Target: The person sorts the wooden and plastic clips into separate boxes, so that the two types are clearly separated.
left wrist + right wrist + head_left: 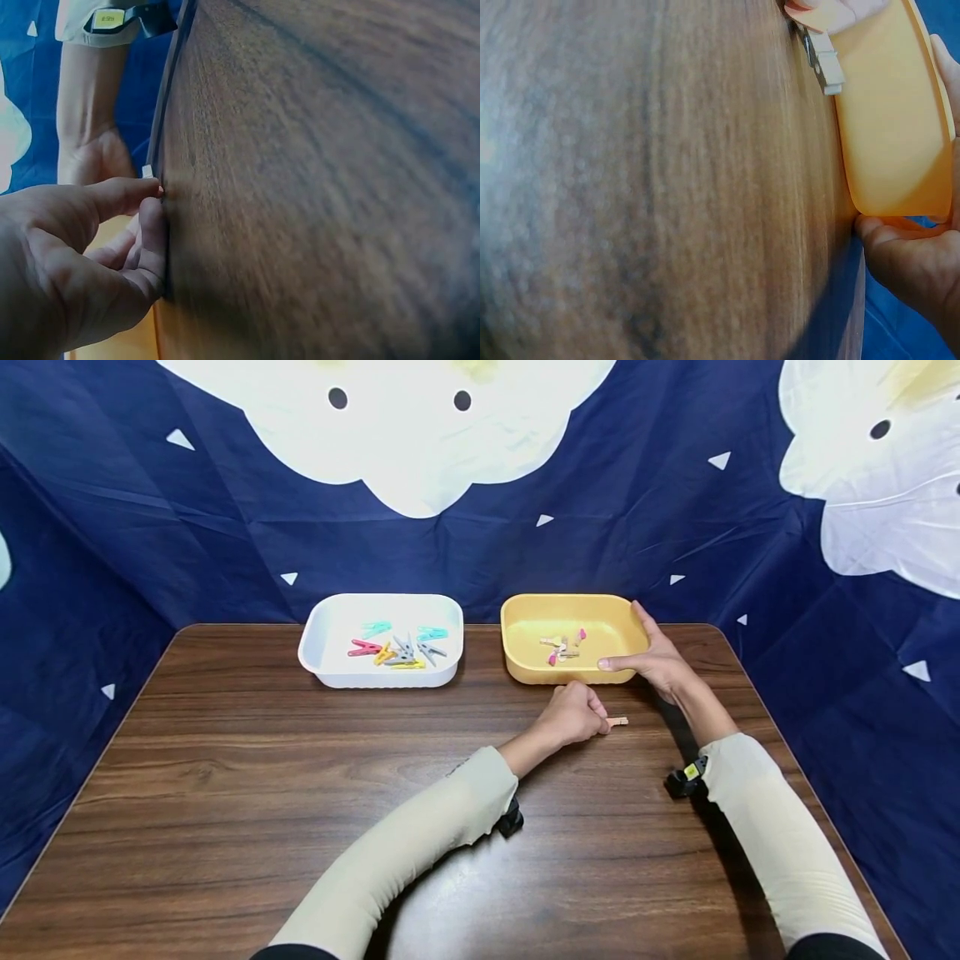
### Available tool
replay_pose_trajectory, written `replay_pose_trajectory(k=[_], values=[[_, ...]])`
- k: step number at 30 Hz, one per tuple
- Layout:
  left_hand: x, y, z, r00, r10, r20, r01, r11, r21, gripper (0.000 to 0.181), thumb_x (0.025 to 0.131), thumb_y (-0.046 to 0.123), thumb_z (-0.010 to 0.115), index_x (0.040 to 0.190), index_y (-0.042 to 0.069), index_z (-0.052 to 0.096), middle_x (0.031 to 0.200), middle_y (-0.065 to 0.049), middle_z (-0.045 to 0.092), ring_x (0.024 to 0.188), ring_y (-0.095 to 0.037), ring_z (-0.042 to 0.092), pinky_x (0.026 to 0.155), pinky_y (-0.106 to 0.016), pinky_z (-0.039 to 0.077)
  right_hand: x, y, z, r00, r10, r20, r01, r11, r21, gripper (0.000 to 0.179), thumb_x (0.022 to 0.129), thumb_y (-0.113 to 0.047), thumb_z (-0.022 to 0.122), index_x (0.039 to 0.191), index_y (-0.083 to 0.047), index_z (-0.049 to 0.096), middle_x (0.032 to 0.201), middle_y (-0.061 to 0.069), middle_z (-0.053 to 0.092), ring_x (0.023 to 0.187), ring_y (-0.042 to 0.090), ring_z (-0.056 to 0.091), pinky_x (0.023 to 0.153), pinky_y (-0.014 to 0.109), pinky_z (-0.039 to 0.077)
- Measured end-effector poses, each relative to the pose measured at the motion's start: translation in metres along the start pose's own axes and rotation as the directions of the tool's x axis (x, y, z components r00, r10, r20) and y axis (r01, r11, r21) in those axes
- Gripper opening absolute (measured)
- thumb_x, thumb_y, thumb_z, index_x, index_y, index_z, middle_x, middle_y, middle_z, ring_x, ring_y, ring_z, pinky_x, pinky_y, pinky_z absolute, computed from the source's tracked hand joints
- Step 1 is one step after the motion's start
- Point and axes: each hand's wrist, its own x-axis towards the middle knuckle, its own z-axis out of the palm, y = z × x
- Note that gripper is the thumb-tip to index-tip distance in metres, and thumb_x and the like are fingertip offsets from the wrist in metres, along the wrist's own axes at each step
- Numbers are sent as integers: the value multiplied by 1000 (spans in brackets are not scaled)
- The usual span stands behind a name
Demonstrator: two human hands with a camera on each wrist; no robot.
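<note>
In front of the yellow tray [528, 672], my left hand [576, 714] pinches a small wooden clothespin [618, 722] between thumb and finger, low over the table. The right wrist view shows the clothespin's pale end [826, 67] pointing away from the fingers. At the tray's right end, my right hand [660, 660] grips the side, thumb along the front and a finger at the back rim. Inside the yellow tray lie several small clothespins [558, 647] with pink and pale decorations.
Left of the yellow tray stands a white tray [322, 647] with several coloured plastic clothespins [405, 652]. Both trays stand at the back edge of the brown wooden table [262, 793], before a dark blue curtain [225, 560] with white clouds.
</note>
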Motion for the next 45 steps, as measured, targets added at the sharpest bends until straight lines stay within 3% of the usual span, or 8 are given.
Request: replay_pose_trajectory(k=[10,23,27,32,36,45], values=[[9,-9,-3,993,7,117,3,997,-81,25,89,22,96,72,30,80,63,9,77,59,-7,71,60,-23,56,1,1,-2,1000,8,-3,-8,1000,-15,141,89,0,93,183,-34,-5,193,-3,-7,175,26,20,144,43,22],[14,-22,-5,984,70,162,-29,970,-243,17,89,20,94,80,23,80,67,2,79,57,-11,73,58,-27,62,1,2,1,1000,9,-3,-9,1000,-6,140,89,1,92,184,-32,-5,193,-4,-6,175,24,20,144,43,22],[5,-16,-13,984,62,167,-12,959,-284,15,89,18,94,82,21,81,66,1,77,58,-12,73,60,-28,63,1,1,0,1000,7,-8,-7,1000,-12,141,88,1,93,184,-32,-5,193,-3,-5,175,25,21,144,44,23],[-26,0,-32,985,95,146,-45,947,-318,8,93,11,89,93,8,82,72,-5,78,61,-12,71,62,-28,64,1,0,-1,1000,11,-11,-11,999,-34,141,88,-1,93,184,-33,-5,193,-2,-6,175,26,19,144,44,21],[-40,5,-39,983,135,128,-75,916,-394,8,95,4,86,98,-1,81,78,-15,80,61,-13,69,63,-29,65,0,0,-2,1000,10,-12,-10,999,-43,141,89,-1,93,184,-33,-5,193,-2,-7,176,26,18,145,45,19],[-38,-7,-43,963,230,142,-118,831,-544,10,97,-3,83,105,-8,79,86,-19,82,66,-16,73,65,-32,68,3,1,-2,1000,14,-1,-14,1000,-27,142,88,-1,94,184,-32,-6,193,-2,-5,175,26,20,145,44,19]])
